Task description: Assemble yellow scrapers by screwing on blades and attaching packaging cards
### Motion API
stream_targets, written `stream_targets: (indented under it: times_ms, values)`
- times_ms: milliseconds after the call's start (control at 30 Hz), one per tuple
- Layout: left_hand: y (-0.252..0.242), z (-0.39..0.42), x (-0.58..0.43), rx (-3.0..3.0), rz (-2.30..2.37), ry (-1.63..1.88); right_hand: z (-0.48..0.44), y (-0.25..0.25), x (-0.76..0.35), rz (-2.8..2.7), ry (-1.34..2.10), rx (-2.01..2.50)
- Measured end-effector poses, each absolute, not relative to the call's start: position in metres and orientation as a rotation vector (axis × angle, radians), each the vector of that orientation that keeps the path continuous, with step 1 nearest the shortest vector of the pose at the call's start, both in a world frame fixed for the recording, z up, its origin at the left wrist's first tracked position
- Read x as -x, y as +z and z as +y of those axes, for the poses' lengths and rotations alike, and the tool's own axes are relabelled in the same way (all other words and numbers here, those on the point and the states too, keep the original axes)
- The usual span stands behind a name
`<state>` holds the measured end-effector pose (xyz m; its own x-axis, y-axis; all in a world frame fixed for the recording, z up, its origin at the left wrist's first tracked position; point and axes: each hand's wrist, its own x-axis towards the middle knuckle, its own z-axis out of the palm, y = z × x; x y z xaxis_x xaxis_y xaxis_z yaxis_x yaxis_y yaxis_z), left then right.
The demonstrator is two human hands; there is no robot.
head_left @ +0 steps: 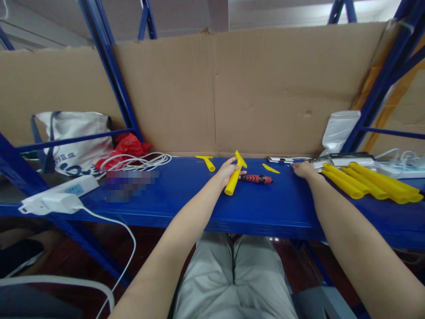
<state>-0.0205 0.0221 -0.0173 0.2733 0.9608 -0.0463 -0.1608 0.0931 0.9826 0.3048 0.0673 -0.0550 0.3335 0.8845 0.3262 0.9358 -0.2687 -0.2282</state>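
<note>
My left hand [227, 171] is closed around a yellow T-shaped handle [233, 180], a hollow tube with a wider crosspiece at its far end. Just right of that hand, a red and black screwdriver [257, 178] lies on the blue table [195, 195]. A second yellow T-shaped piece [210, 164] rests farther back on the left. My right hand [303, 169] is down at the table's right side, beside a silver and black pack [348, 158]. Its fingers look curled, and what they grip, if anything, is too small to make out.
Several yellow tubes [375, 184] lie side by side at the right. A flat yellow piece [271, 168] sits behind the screwdriver. White cables [139, 161], a power strip [63, 195] and a cloth bag [76, 141] occupy the left. Cardboard [265, 93] walls off the back.
</note>
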Motion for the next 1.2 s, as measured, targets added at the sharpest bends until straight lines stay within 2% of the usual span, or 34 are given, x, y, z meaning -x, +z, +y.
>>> stream_targets:
  times_ms: [133, 500, 1200]
  values:
    - [-0.016, 0.022, 0.021, -1.134, 0.903, 1.032, 0.058, -0.046, -0.289, -1.512, -0.059, 2.355]
    - [-0.015, 0.022, 0.019, -1.117, 0.857, 0.994, 0.048, -0.036, -0.274, -1.493, -0.109, 2.328]
    - [-0.013, 0.018, 0.018, -1.101, 0.815, 0.907, 0.034, -0.022, -0.242, -1.921, -0.124, 2.35]
